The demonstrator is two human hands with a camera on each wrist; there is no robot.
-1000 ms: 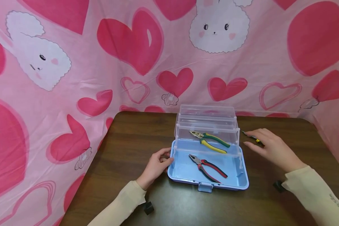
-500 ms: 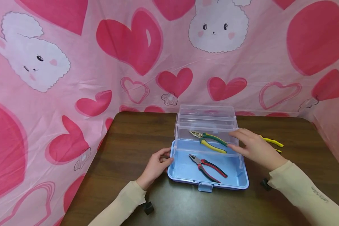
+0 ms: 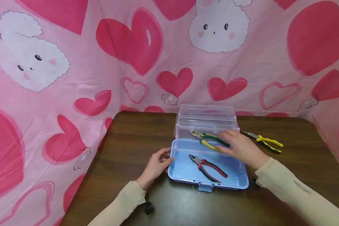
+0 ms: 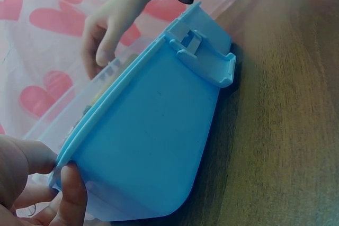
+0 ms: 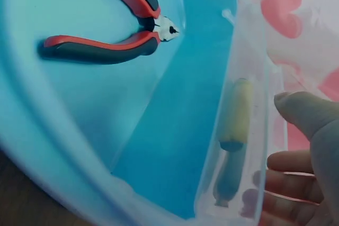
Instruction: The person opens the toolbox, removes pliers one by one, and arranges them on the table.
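A light blue toolbox stands lid-up on the table, seen from its side in the left wrist view. My left hand grips its left rim, thumb and fingers on either side of the wall. Combination pliers with red and black handles lie on the box floor. In the raised clear tray rest pliers with green and yellow handles. Over their handle ends hovers my right hand, its thumb and fingers spread apart. The right wrist view shows those fingers just outside the tray wall, holding nothing.
Long-nose pliers with yellow and black handles lie on the brown table right of the box. The box's latch hangs at its front. A pink heart-print cloth covers the walls behind and to the left.
My right hand has moved left from the long-nose pliers on the table to above the clear tray, uncovering those pliers. The left hand has stayed on the box rim.
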